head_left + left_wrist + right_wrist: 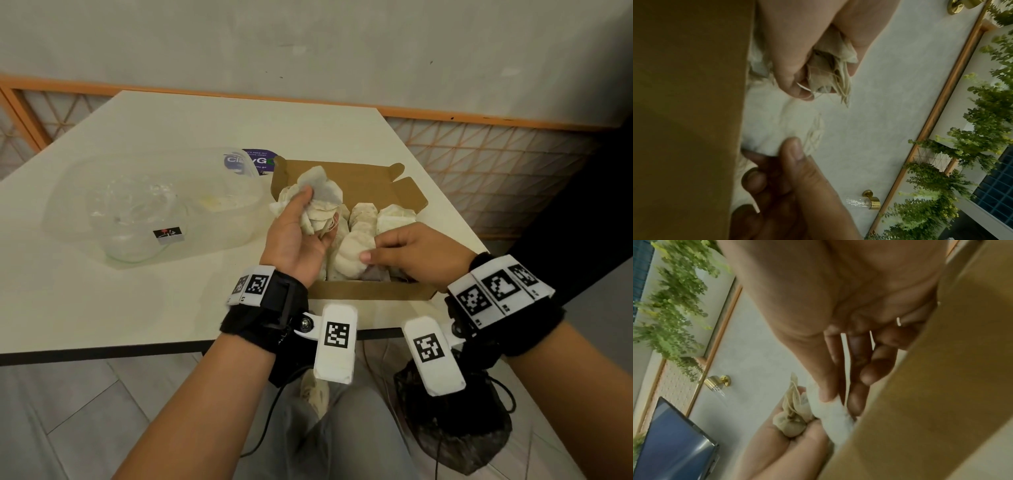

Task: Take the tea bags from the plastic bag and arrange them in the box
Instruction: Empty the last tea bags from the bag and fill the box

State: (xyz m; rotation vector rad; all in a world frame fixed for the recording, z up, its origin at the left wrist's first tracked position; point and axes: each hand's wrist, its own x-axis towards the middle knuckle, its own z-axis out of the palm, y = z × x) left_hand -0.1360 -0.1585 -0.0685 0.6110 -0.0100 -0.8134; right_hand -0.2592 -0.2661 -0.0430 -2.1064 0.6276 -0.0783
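Left hand [296,236] grips tea bags [320,202] above the box [373,291].

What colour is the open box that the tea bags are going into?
Plain brown cardboard, inside and out. The box shows best in the head view, with off-white tea bags inside it.

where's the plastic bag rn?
Head view: the plastic bag lies crumpled on the table, left of the cardboard box, touching its left wall; neither the left hand nor the right hand touches it.
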